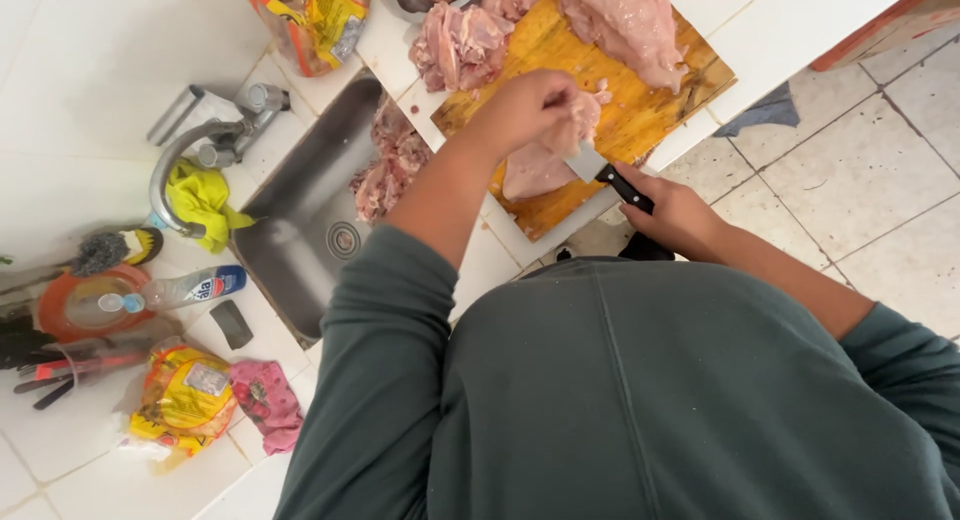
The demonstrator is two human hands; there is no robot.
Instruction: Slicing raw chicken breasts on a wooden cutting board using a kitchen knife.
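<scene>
Most of the knife (603,176) blade is buried behind the raw chicken piece (545,158), only a short grey stretch showing; its long axis runs from the black handle up-left into the meat. Right hand (675,215) is wrapped tight on that handle. Left hand (525,105) clamps down on the chicken, fingers curled. Wooden cutting board (640,115) on white tiled counter (790,30), steel sink (300,220) beside

Home kitchen. White tiled table (90,70) with a steel sink (300,220) set in, curved tap (185,160) at its left. Wooden cutting board (630,110) carries raw chicken pieces (460,45). Dish-soap bottle (190,288), scrub brush (120,248), yellow cloth (205,200) beside the sink. Pale tiled floor (880,180) on the right.
</scene>
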